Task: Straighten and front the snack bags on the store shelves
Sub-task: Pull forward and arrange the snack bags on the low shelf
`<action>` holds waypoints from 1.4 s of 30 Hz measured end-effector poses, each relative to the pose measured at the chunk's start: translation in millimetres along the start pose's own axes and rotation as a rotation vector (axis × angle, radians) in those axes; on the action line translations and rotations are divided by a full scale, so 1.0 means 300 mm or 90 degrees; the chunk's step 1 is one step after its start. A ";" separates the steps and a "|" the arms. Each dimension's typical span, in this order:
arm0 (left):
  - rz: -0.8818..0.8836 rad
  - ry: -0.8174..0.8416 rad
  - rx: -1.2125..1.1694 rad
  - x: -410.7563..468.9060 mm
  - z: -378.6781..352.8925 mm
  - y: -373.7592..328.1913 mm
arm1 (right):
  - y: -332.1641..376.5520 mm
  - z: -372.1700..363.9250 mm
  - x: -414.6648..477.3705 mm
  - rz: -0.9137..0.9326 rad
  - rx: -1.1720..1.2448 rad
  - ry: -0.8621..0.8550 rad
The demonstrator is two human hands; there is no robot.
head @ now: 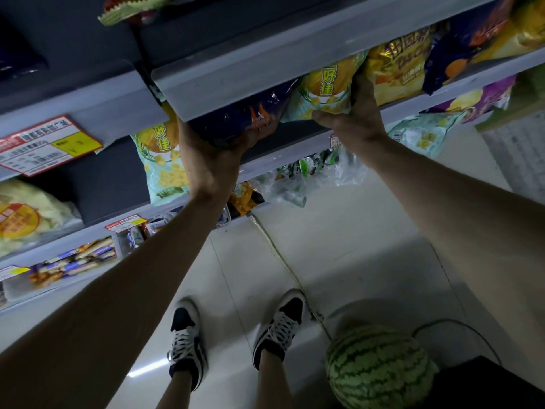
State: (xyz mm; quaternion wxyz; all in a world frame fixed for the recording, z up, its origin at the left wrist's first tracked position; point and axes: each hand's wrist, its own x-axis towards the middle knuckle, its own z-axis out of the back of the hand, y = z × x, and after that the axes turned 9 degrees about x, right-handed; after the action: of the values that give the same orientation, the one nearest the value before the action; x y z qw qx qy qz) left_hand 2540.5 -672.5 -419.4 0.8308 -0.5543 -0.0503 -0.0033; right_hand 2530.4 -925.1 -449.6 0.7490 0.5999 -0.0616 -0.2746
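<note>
The left hand (206, 154) grips the lower end of a dark blue bag (236, 119), with its fingers curled around the crinkled bottom edge. This bag leans out over the front rail of the shelf (283, 160). It looks to be held from below so it can be stood up and set flush with its neighbours.

Just to the right of the dark blue bag and touching it, a green corn-snack bag (324, 87) is held by the right hand (356, 113). The thumb hooks under its bottom seam, and the fingers run up its far side against a yellow bag (395, 72). That hold probably keeps the green bag from toppling while the dark blue bag is adjusted. It would also let both be slid forward together.

Both held bags face outward but sit tilted, so the fronting on this row seems only partly done.

Left of the dark blue bag and lower, a second green bag (162, 160) stands alone on the next bay. Further left is a red price tag (47, 143). Far below the dark blue bag, on the floor to its right, a watermelon (380, 367) lies beside the person's shoes.
</note>
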 end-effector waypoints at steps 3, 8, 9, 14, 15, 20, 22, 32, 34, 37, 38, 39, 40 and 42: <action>-0.022 0.001 0.049 -0.048 0.005 -0.006 | 0.008 0.013 0.005 0.002 0.038 0.022; -0.020 0.006 0.063 -0.121 -0.005 0.010 | 0.034 0.037 0.022 0.031 0.061 0.062; -0.014 0.012 0.061 -0.129 -0.007 0.005 | 0.040 0.043 0.028 0.031 0.058 0.068; 0.010 0.020 0.082 -0.160 -0.008 0.018 | 0.078 0.072 0.058 0.003 0.016 0.127; 0.027 0.019 0.065 -0.159 -0.007 0.025 | 0.082 0.073 0.063 -0.004 0.012 0.136; 0.044 0.017 0.055 -0.138 0.033 0.009 | 0.046 0.079 0.090 0.006 0.010 0.146; 0.030 0.032 0.054 -0.141 0.060 -0.010 | 0.055 0.082 0.083 0.018 0.000 0.165; 0.004 0.143 0.047 -0.250 0.172 -0.044 | 0.054 0.057 0.047 -0.001 0.009 0.274; -0.002 0.171 0.056 -0.273 0.189 -0.046 | 0.048 0.034 0.041 0.008 -0.010 0.287; 0.044 0.185 0.045 -0.287 0.216 -0.023 | 0.043 -0.023 0.042 0.027 -0.029 0.294; 0.062 0.184 0.038 -0.287 0.230 -0.007 | 0.046 -0.047 0.041 0.031 -0.039 0.299; 0.079 0.182 0.031 -0.282 0.244 0.010 | 0.048 -0.073 0.040 0.037 -0.047 0.303; 0.095 0.183 0.026 -0.275 0.259 0.026 | 0.051 -0.098 0.037 0.045 -0.052 0.307; 0.123 0.189 0.024 -0.260 0.284 0.046 | 0.052 -0.146 0.031 0.051 -0.051 0.306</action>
State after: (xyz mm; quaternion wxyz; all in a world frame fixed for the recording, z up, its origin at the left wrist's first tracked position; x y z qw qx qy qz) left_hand 2456.9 -592.7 -406.4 0.8357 -0.5344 0.1266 -0.0042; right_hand 2562.0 -889.9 -449.1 0.7757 0.6147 0.1053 -0.0966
